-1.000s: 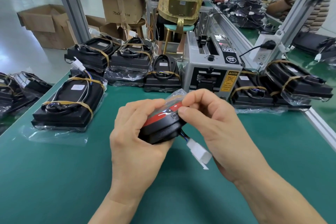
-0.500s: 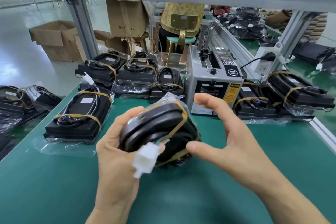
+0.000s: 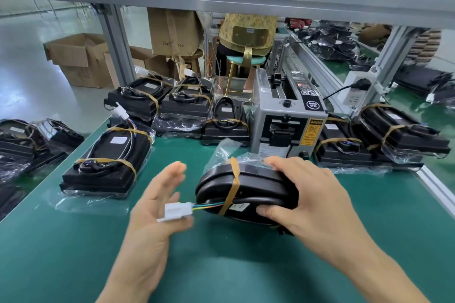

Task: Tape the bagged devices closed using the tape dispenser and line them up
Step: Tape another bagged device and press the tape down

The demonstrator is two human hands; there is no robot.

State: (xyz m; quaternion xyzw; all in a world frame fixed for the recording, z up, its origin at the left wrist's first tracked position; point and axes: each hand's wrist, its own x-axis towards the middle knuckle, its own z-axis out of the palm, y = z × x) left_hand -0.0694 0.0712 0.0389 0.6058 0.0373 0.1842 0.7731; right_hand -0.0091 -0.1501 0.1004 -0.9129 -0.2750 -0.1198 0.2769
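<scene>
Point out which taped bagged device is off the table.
The bagged device gripped by the right hand, in front of the tape dispenser; all the others rest on the green table.

black device (image 3: pixel 256 187), tan tape (image 3: pixel 234 179), green table (image 3: pixel 221 265)

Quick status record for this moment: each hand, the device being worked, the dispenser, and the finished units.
right hand: grips the bagged device, fingers over the top, thumb underneath
left hand: open, palm toward the device, holds nothing
white connector: hangs from the device on coloured wires, in front of the left palm
tape: one tan strip wraps the device
tape dispenser: behind the device on the green mat
taped units: lie left and right of the dispenser
</scene>
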